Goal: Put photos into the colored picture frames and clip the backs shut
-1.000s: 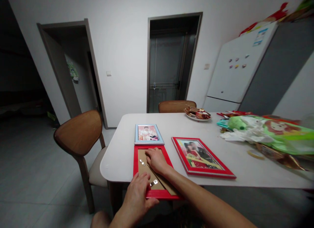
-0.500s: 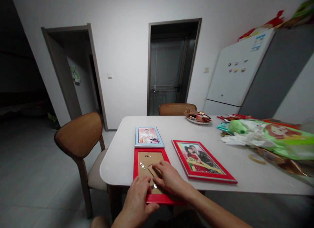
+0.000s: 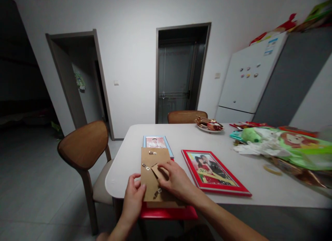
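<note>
A brown backing board [image 3: 150, 178] with small metal clips is raised over a red picture frame [image 3: 168, 213], which lies at the table's near edge. My right hand [image 3: 176, 180] pinches the board's fold-out stand flap [image 3: 158, 172]. At the board's left edge, my left hand [image 3: 133, 194] grips it between thumb and curled fingers. Behind the board lies a light blue picture frame [image 3: 155, 142], partly covered by it. A second red frame with a photo, the photo frame [image 3: 215, 171], rests face up to the right of my right hand.
On the white table [image 3: 121, 164], a plate [image 3: 209, 127] of wrapped items sits at the back. Green bags [image 3: 298, 147], crumpled tissue and a tape roll [image 3: 272, 170] crowd the right side. A wooden chair [image 3: 84, 147] stands at the left.
The backing board has come up out of the red frame, lifted by its flap. My left hand has moved from the frame's lower edge to the board's left edge.
</note>
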Motion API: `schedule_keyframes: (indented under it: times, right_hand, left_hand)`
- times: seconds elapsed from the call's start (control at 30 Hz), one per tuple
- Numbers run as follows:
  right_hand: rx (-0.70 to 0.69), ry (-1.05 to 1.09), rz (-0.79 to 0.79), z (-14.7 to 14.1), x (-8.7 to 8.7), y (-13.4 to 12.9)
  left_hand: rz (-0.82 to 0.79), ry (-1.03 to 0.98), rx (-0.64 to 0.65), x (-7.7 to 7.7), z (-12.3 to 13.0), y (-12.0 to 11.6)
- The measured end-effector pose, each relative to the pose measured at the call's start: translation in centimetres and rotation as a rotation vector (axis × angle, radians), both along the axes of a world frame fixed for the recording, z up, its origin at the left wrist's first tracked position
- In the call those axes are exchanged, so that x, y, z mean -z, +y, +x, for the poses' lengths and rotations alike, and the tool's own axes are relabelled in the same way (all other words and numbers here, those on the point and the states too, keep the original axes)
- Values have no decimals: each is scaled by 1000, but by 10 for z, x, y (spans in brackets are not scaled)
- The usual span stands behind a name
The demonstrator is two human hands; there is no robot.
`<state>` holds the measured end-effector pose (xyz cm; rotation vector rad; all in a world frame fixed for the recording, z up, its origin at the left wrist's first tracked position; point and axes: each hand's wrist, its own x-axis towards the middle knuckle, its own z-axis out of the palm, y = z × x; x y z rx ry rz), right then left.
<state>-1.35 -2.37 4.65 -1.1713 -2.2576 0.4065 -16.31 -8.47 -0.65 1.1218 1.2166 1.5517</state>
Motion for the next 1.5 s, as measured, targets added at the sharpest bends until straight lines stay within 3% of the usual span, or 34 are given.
schedule_keyframes:
  times: [0.17, 0.37, 0.5, 0.7, 0.83, 0.9, 0.97, 1.07, 1.13, 1.23, 1.37, 1.5]
  right_hand:
    - [-101, 95, -14, 7, 6, 2]
    - [132, -127, -59, 39, 40, 21]
    - [221, -277, -90, 49, 54, 23]
    - [243, -302, -114, 49, 63, 26]
    - [251, -300, -105, 45, 65, 29]
    - [252, -305, -97, 43, 65, 29]
    - [258, -306, -96, 43, 63, 29]
    - [263, -251, -102, 45, 62, 31]
    - [273, -160, -123, 47, 61, 33]
    - [279, 60, -325, 51, 55, 32]
    - [115, 504, -717, 46, 33, 17]
    - [41, 768, -809, 36, 5, -1]
  left_hand:
    - [-77, -148, -179, -6, -44, -3]
    - [-131, -19, -443, 15, -98, -5]
    - [-169, 61, -447, 24, -104, -4]
    - [-164, 249, -497, 33, -109, -3]
    - [-207, 688, -533, 34, -112, -3]
    - [-218, 937, -523, 34, -108, -3]
    - [-166, 1041, -519, 32, -98, -3]
    - [-5, 1037, -447, 25, -71, -6]
    - [54, 995, -310, 19, -46, -10]
    - [62, 951, -95, 6, -9, -17]
    - [49, 907, 93, -9, 28, -23]
    - [112, 912, 151, -19, 49, -21]
